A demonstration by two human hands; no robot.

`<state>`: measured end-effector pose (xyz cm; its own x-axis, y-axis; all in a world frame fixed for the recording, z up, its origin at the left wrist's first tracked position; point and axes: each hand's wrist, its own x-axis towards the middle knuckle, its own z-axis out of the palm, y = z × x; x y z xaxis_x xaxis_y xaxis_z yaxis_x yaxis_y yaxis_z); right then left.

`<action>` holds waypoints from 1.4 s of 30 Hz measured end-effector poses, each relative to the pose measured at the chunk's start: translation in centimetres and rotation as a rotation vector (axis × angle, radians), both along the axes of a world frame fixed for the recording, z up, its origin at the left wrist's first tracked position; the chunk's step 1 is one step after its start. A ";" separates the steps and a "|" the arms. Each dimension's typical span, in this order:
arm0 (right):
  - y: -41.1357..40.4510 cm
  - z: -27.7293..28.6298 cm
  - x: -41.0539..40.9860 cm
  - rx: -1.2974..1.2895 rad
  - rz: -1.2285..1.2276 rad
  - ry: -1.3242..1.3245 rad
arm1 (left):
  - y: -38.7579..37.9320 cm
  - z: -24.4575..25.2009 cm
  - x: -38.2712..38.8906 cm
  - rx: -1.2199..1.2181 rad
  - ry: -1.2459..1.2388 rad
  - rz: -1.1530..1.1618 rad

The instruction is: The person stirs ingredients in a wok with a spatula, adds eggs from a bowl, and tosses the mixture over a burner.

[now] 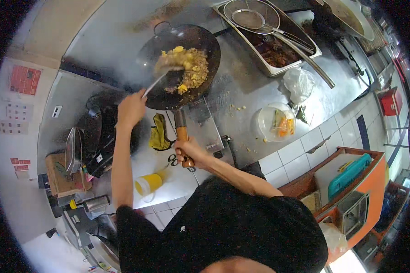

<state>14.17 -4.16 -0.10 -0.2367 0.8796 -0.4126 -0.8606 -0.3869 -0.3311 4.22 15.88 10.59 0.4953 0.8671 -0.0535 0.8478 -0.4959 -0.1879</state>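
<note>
My left hand (132, 109) grips the metal handle of a cooking utensil (155, 83), whose head blurs among the food in the wok. My right hand (193, 152) is wrapped around the wooden wok handle (182, 133). The dark wok (172, 83) holds crumbly brown fried food, probably rice, with yellow egg-like pieces (196, 70). Steam or smoke hangs at its left side. Between my hands, a yellow-green cloth (160, 133) lies on the steel counter. Scissors (172, 159) rest close to my right hand, and a yellow plastic cup (148, 184) lies nearer my body.
Strainers (304, 56) lie across a steel tray (273, 71) of dark contents at upper right. Beside it are a plastic bag (298, 85) and a clear bowl (264, 119) with vegetable pieces. An orange cabinet (365, 201) stands at right. Food scraps (237, 108) dot the counter.
</note>
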 end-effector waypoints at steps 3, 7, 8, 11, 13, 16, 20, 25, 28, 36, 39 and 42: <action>0.6 -1.8 0.3 -0.023 0.027 -0.071 | 6.2 0.0 -0.8 -0.051 -0.206 -0.247; 0.5 -4.3 2.7 -0.024 0.035 -0.138 | 8.8 6.2 -3.5 -0.770 -0.256 0.206; 0.6 -5.1 2.9 -0.015 0.059 -0.184 | 9.8 7.3 -4.5 -0.777 -0.186 0.267; 0.3 -4.7 4.0 0.030 0.007 -0.186 | 14.2 10.6 -7.7 -0.808 -0.047 0.373; 0.4 -5.3 5.1 0.055 0.028 -0.277 | 16.6 11.0 -6.8 -0.836 0.018 0.410; -0.3 -3.7 9.5 0.066 0.249 -0.293 | 20.4 8.7 -3.8 -0.717 0.265 -0.072; 0.2 -2.8 21.2 0.055 0.514 -0.545 | 22.9 4.5 3.1 -0.739 -0.130 0.047; 6.7 4.3 35.3 0.053 0.997 -1.175 | 26.9 9.9 1.6 -0.607 -0.035 0.091; 13.5 6.6 39.4 0.039 1.205 -1.509 | 29.1 9.3 2.8 -0.508 -0.049 0.005; 18.9 5.6 42.2 -0.063 1.306 -1.706 | 10.6 11.9 11.7 -0.073 0.034 -0.606; 14.1 5.9 40.8 -0.189 1.110 -1.658 | 4.2 10.8 8.0 0.080 0.110 -0.548; 9.8 5.1 36.5 -0.081 1.061 -1.599 | -0.5 5.7 -0.9 0.063 -0.115 -0.301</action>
<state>50.65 5.68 5.01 0.0012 0.6219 -0.7831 0.7447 -0.5232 -0.4143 3.29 15.42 16.28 0.7298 0.6804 0.0663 0.6821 -0.7182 -0.1377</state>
